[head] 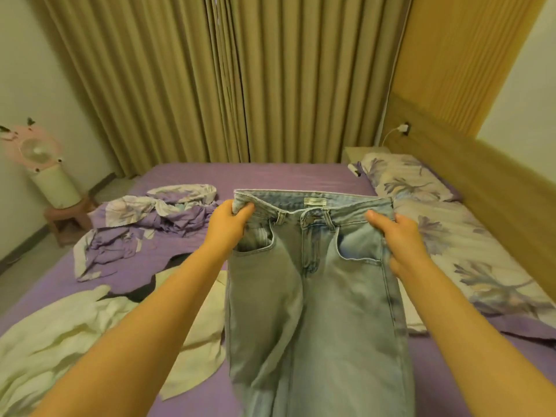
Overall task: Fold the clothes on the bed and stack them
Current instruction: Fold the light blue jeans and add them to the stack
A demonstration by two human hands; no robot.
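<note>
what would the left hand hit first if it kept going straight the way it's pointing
Probably nothing at once. The left hand, gripping the waistband of the jeans, points toward the bare purple sheet and then the curtains. The crumpled floral bedding lies off to its left. Depth is unclear.

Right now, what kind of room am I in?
Most likely a home bedroom: a bed with a purple sheet, a floral pillow by the wooden headboard, and full-length curtains.

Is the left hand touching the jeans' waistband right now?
Touching. The head view shows the left hand with fingers curled over the waistband corner of the jeans.
</note>
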